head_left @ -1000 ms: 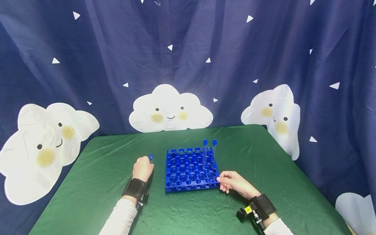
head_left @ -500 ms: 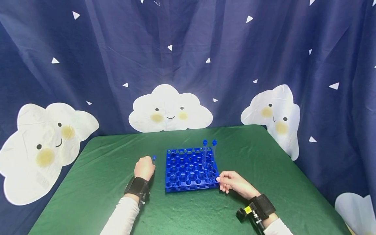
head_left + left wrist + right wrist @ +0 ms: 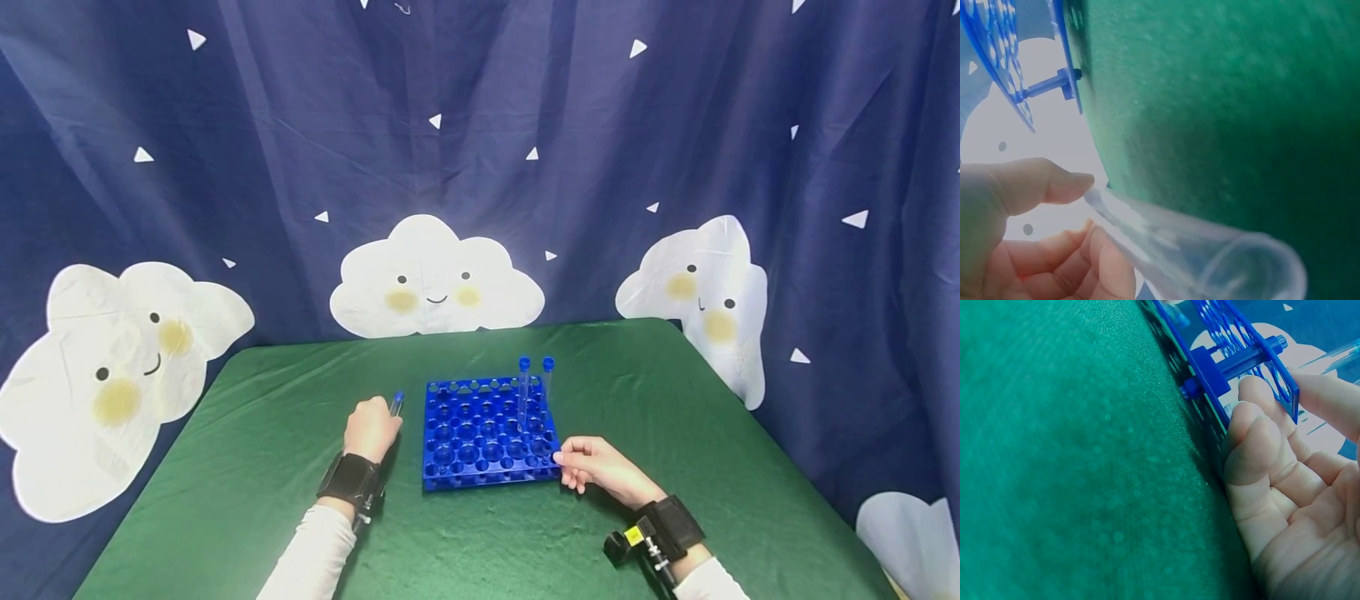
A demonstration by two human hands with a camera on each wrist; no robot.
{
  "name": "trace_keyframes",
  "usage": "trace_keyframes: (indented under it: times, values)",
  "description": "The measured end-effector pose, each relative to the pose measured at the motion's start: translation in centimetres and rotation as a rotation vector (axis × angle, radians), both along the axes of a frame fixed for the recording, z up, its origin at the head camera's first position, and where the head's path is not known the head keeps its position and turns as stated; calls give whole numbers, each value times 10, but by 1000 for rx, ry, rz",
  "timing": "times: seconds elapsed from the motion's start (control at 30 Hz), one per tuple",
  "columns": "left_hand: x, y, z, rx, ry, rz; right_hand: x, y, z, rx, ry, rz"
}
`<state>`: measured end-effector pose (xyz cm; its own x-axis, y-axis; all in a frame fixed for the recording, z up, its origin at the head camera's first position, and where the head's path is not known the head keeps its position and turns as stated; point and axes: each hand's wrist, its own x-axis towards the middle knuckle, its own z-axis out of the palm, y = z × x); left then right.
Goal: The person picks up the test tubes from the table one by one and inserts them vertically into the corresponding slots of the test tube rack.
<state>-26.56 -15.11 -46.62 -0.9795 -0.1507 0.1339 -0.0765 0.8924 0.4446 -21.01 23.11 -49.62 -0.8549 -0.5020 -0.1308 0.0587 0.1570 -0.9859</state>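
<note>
A blue test-tube rack (image 3: pixel 487 432) stands on the green table (image 3: pixel 247 467). Two clear tubes with blue caps (image 3: pixel 525 392) stand upright in its far right holes. My left hand (image 3: pixel 369 427) is just left of the rack and pinches a clear blue-capped tube (image 3: pixel 395 404); the left wrist view shows the tube (image 3: pixel 1210 250) between thumb and fingers. My right hand (image 3: pixel 592 465) holds the rack's near right corner, its fingers (image 3: pixel 1260 444) curled against the rack's edge (image 3: pixel 1229 369).
A dark blue curtain with white cloud faces (image 3: pixel 435 279) hangs behind and beside the table. The green cloth runs to the table's edges on the left, right and near side. Both wrists wear black straps with cameras.
My left hand has drifted slightly right and up toward the rack, with the tube tilting along. The right hand and the rack have stayed put.
</note>
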Motion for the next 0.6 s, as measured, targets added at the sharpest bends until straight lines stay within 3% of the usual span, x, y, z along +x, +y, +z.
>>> trace_keyframes:
  times: [0.2, 0.43, 0.6]
  values:
    - [3, 3, 8, 24, 75, -12, 0, 0, 0, 5, 3, -1]
    - [7, 10, 22, 128, 136, -13, 0, 0, 0, 1, 3, 1]
    - [12, 16, 32, 185, 253, -31, 0, 0, 0, 4, 7, 6]
